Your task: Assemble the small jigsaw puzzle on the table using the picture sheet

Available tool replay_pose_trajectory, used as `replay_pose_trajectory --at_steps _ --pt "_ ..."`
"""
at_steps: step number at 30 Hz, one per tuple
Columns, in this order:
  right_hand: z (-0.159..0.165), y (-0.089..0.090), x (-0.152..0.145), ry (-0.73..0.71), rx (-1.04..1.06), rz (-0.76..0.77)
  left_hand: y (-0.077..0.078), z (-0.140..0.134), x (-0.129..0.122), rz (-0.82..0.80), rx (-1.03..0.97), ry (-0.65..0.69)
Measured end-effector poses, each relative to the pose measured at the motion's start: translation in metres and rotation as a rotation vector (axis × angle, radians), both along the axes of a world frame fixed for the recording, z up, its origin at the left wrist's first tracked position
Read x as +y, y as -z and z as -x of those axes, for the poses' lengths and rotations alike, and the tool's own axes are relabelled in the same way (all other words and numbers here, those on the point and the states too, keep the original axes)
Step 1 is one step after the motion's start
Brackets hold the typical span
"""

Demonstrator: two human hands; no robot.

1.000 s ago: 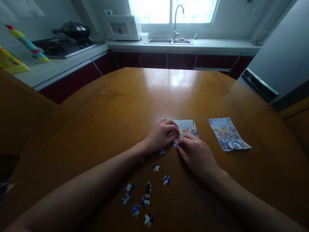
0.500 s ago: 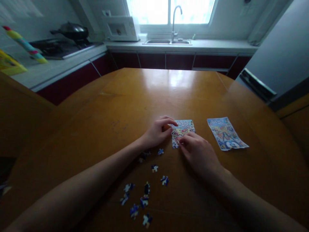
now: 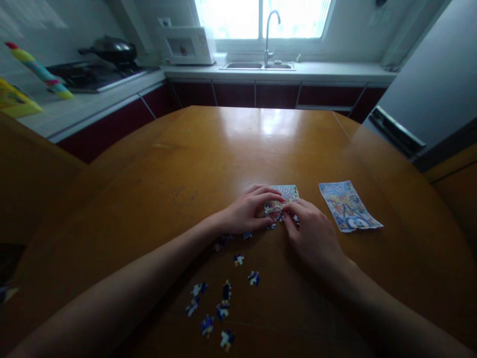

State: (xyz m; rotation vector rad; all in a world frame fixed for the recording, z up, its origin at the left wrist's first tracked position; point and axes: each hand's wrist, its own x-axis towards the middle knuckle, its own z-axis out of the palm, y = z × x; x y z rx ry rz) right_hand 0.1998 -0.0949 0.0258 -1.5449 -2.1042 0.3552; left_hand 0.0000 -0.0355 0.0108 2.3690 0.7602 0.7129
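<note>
A partly assembled jigsaw puzzle (image 3: 278, 211) with a colourful printed picture lies on the wooden table. From the left, my left hand (image 3: 253, 209) rests over it, fingers stretched out across its surface and thumb apart at the lower edge. A loose puzzle piece (image 3: 271, 226) shows just below that thumb. My right hand (image 3: 311, 226) is at the puzzle's lower right, thumb and forefinger pinched together; whatever is between them is hidden. Several loose pieces lie nearer to me, among them one piece (image 3: 239, 259) and another piece (image 3: 254, 278).
A creased picture sheet (image 3: 349, 206) lies right of my hands on the table (image 3: 208, 154). Beyond the table's far edge are a counter with a sink (image 3: 244, 65), a microwave (image 3: 186, 45) and a pan (image 3: 114, 48) on the stove. A fridge (image 3: 428, 79) stands at the right.
My left hand has moved right, further over the puzzle, with its thumb lower. My right hand has shifted slightly right. A piece now shows separated from the puzzle's lower edge.
</note>
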Motion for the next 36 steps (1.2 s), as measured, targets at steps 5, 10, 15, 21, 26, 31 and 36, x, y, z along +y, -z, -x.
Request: replay_pose_trajectory --at_steps 5,10,15,21,26,31,36 --pt "0.000 -0.001 -0.001 0.006 0.017 -0.003 0.000 -0.001 0.000 -0.019 0.015 -0.013" --pt "0.001 -0.003 -0.001 0.007 0.064 -0.016 0.002 -0.002 0.000 -0.009 -0.018 -0.068" --pt "0.002 -0.004 -0.003 -0.044 0.116 -0.026 0.005 -0.003 -0.001 -0.042 0.026 -0.060" --pt "0.021 -0.004 -0.030 -0.297 0.239 0.006 0.003 -0.005 -0.004 -0.047 0.016 -0.071" --pt "0.052 0.006 -0.079 -0.616 0.191 0.063 0.004 -0.005 -0.004 -0.031 -0.019 -0.099" --pt "0.073 0.020 -0.104 -0.704 0.056 -0.015 0.006 -0.004 -0.002 -0.032 -0.023 -0.095" --pt "0.079 0.025 -0.107 -0.686 0.003 -0.021 0.008 -0.005 -0.002 -0.032 -0.041 -0.090"
